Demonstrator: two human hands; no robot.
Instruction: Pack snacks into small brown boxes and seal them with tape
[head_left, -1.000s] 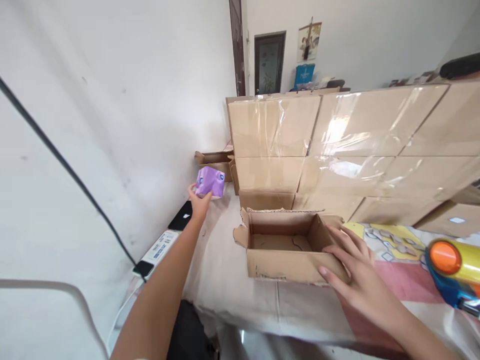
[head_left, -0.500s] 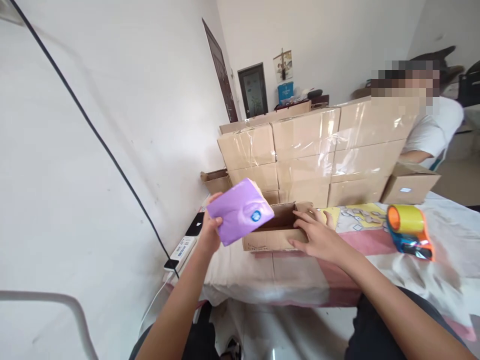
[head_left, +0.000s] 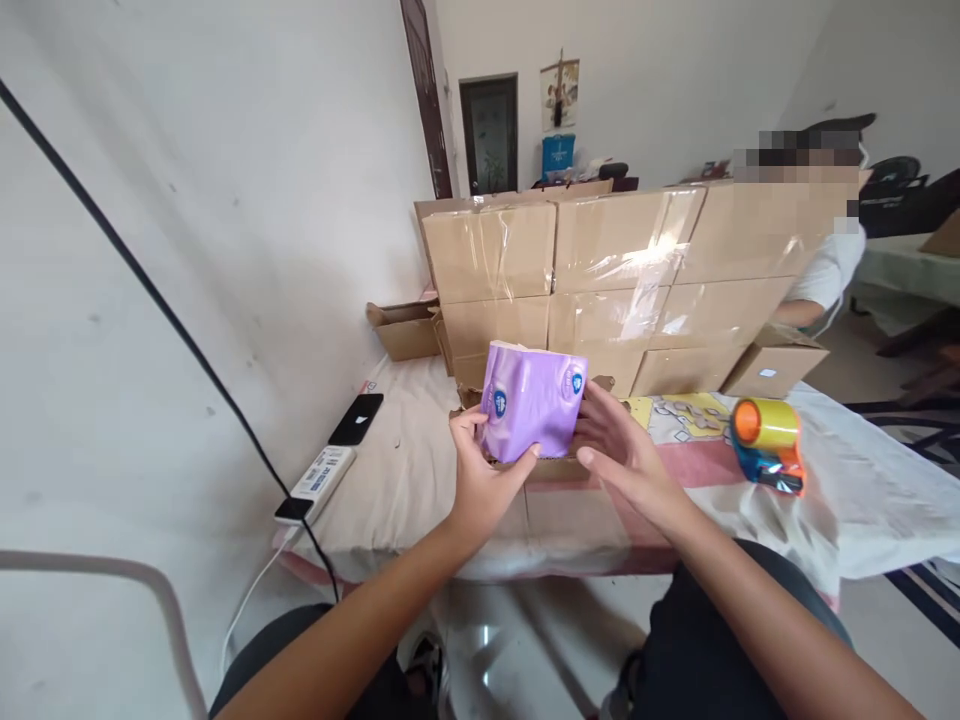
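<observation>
A purple tissue pack (head_left: 534,400) with blue round logos is held tilted up in front of me. My left hand (head_left: 484,465) grips its lower left part, the thumb across the front face. At the pack's right edge is my right hand (head_left: 626,450), its thumb and fingers apart; whether the fingertips press on the pack, I cannot tell. Just behind and below the pack, an open cardboard box (head_left: 559,470) stands on the table, mostly hidden by the pack and my hands.
Taped cartons (head_left: 615,250) are stacked along the far side. A tape dispenser (head_left: 769,445) sits to the right, near a small carton (head_left: 776,362). Leftward lie a phone (head_left: 357,419) and a power strip (head_left: 324,478); an open box (head_left: 405,330) is behind. A person (head_left: 825,270) sits beyond the cartons.
The tissue pack has moved right and turned more upright, now over the box. My right hand has left the box's edge for the pack's side. The view has shifted somewhat.
</observation>
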